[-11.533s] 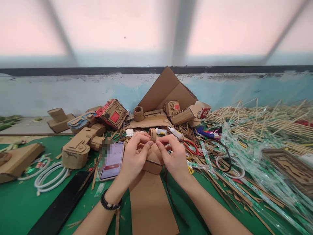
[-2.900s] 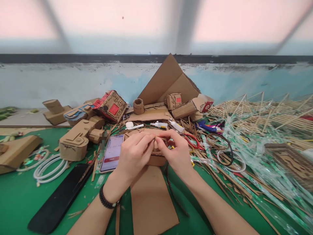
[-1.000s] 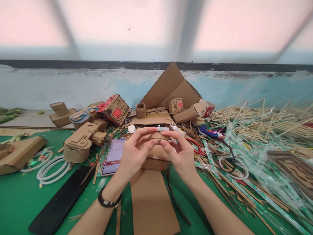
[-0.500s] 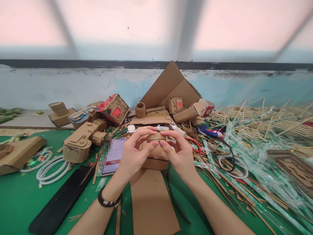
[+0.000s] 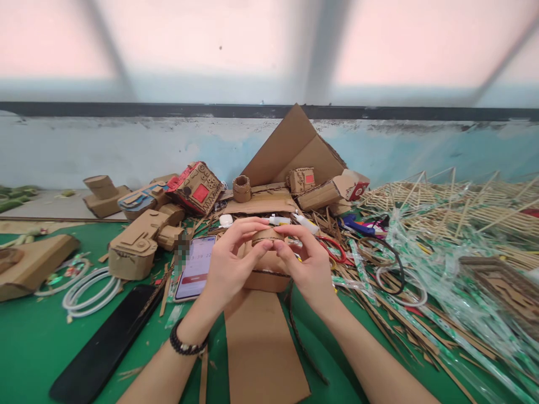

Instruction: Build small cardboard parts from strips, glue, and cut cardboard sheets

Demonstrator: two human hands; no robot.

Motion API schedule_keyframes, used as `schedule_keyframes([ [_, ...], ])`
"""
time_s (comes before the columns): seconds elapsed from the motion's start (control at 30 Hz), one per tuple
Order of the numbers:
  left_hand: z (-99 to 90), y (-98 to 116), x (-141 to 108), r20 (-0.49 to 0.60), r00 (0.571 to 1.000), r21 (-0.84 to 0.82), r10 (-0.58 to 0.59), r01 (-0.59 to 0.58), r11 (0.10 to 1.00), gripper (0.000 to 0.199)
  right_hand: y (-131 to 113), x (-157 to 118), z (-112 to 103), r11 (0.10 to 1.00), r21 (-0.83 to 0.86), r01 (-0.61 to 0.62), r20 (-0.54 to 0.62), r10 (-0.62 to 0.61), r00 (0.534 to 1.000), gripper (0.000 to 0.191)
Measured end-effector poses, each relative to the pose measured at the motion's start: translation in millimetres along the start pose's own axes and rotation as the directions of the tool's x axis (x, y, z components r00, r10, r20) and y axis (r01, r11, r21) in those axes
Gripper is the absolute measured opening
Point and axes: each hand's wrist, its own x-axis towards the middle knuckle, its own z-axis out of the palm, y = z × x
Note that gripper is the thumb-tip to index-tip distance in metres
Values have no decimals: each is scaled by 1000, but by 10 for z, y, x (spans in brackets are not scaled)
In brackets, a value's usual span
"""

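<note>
Both hands hold a small round cardboard piece (image 5: 266, 235) between thumbs and fingers. My left hand (image 5: 233, 259) is closed on its left side, and my right hand (image 5: 305, 261) is closed on its right side; the thumbs nearly meet at the front edge. Just below and behind the piece sits a cardboard box shape (image 5: 267, 280), partly hidden by my hands. In front of that box, a long flat cardboard strip (image 5: 263, 348) reaches toward me across the green table (image 5: 177, 365).
Left of my hands lie a phone (image 5: 196, 268), a long black object (image 5: 109, 342) and a cardboard camera model (image 5: 135, 241). White glue bottles (image 5: 306, 223) and red-handled scissors (image 5: 337, 249) are behind. Plastic wrapping (image 5: 446, 280) and thin sticks cover the right side.
My thumbs have shifted slightly along the front edge of the round piece, coming closer together. My hands otherwise stay in nearly the same place.
</note>
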Motion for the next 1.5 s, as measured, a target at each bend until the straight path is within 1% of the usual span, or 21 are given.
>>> schedule_keyframes([
  [0.07, -4, -2, -5, 0, 1000, 18, -22, 22, 1000, 23, -10, 7, 7, 999, -4, -38, 0, 38, 999, 21],
  [0.17, -19, 5, -2, 32, 999, 51, -39, 37, 998, 30, -34, 25, 9, 994, -2, -106, 3, 106, 994, 24],
  [0.27, -28, 7, 13, 13, 996, 41, -86, 86, 995, 35, -47, 49, 3, 984, 58, -168, -5, 169, 986, 28],
  [0.37, -20, -15, 22, -12, 993, 42, -113, 114, 993, 23, -40, 69, 5, 959, 150, -239, 25, 237, 971, 35],
  [0.5, -1, -62, 3, 20, 994, 11, -108, 108, 994, 20, -28, 67, 35, 908, 221, -356, 99, 342, 934, 44],
  [0.57, 3, -79, -9, 2, 995, 16, -100, 100, 995, 14, -28, 54, 56, 895, 233, -379, 124, 360, 925, 45],
  [0.67, -1, -84, -10, -42, 995, 23, -94, 95, 995, 10, -28, 34, 75, 908, 211, -363, 142, 339, 930, 42],
  [0.73, -7, -76, -1, -53, 993, 20, -103, 104, 994, 11, -25, 28, 72, 932, 177, -317, 142, 295, 945, 38],
  [0.83, -12, -61, 12, -55, 993, 20, -106, 107, 994, 13, -23, 31, 42, 963, 129, -236, 139, 218, 966, 29],
  [0.93, -13, -56, 14, -50, 995, 44, -87, 89, 995, 12, -28, 41, 5, 971, 113, -212, 147, 195, 970, 24],
  [1.07, -4, -57, 0, -39, 997, 79, -65, 68, 995, 12, -32, 39, -5, 984, 56, -168, 129, 159, 979, 18],
  [1.23, 10, -60, -23, -40, 999, 120, -21, 26, 992, 11, -10, 23, 17, 984, 69, -163, 126, 153, 980, 17],
  [1.37, 4, -88, -28, -26, 999, 94, -33, 35, 995, 9, 7, 27, 19, 983, 77, -164, 118, 155, 981, 19],
  [1.5, 6, -111, -20, -47, 999, 32, -22, 24, 999, 7, 7, 39, 9, 985, 78, -156, 101, 148, 984, 21],
])
